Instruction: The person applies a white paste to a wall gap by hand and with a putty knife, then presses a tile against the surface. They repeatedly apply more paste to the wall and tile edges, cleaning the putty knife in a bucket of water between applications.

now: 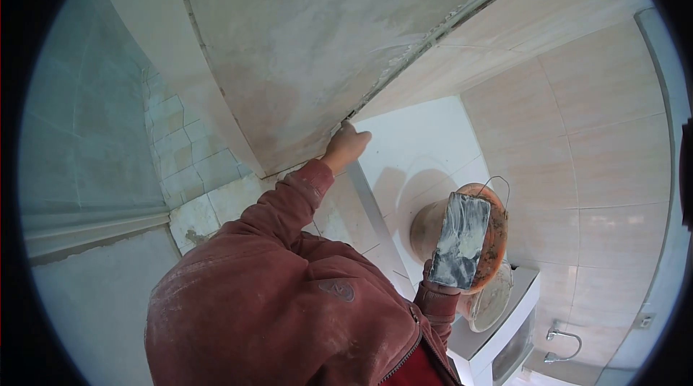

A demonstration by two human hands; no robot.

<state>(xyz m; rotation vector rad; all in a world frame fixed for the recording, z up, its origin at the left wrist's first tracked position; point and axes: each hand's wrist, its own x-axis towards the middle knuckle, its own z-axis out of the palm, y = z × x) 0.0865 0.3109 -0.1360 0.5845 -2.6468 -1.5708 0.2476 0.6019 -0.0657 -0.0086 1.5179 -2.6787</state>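
Note:
My left hand (346,146) is closed in a fist at the lower end of the seam along the plastered wall panel (310,46). What its fingers grip, if anything, is hidden. My right hand (427,269) is mostly covered by a dark rectangular plastering board (462,238), which it holds from below. White paste is smeared across the board's face. Behind the board is an orange-rimmed bucket (498,238) with a wire handle, crusted inside.
A second, pale bucket (492,303) is beside the orange-rimmed one, close to a white-edged counter (469,332) with a sink (516,350). A metal tap (567,343) juts from the tiled wall (613,169). Old, chipped tiles (177,144) lie to the left.

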